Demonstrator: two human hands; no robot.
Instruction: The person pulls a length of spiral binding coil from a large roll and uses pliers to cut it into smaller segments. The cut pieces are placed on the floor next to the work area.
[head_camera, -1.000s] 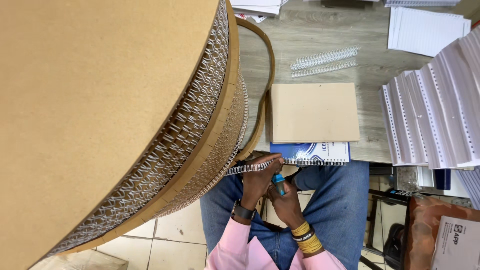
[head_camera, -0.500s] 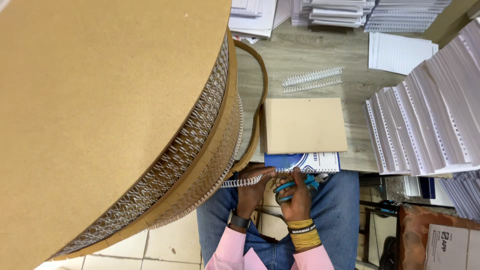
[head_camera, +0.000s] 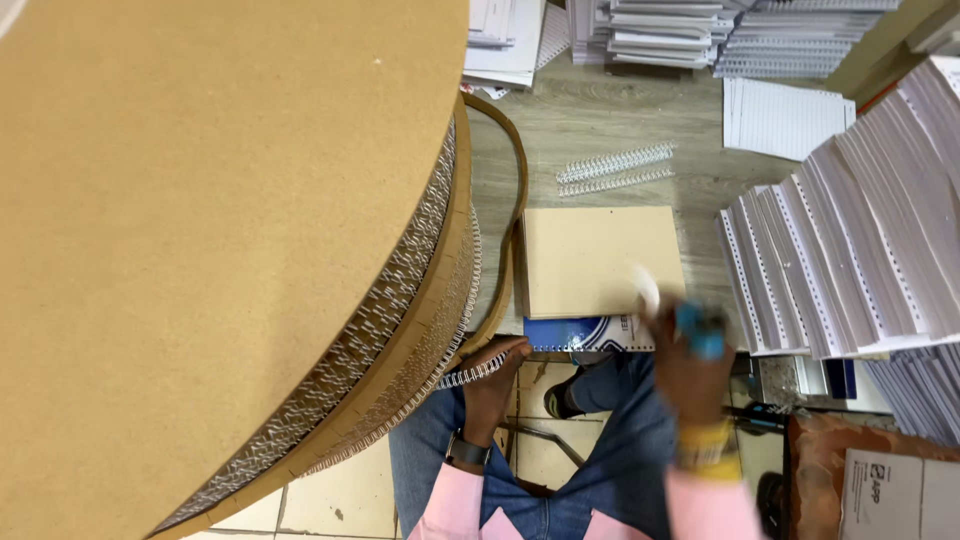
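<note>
The left hand (head_camera: 492, 385) is pinching the wire coil (head_camera: 470, 374) at the reel's (head_camera: 200, 250) five o'clock; the blurred right hand (head_camera: 690, 365), fingers clamped on a blue tool (head_camera: 699, 330), should be kept steady.

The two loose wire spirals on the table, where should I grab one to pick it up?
Pinch one of the loose wire spirals around its middle, coming from straight above. They lie flat and long on the bare table, side by side, so a middle grip should keep one level, and nothing blocks them from overhead.
</note>
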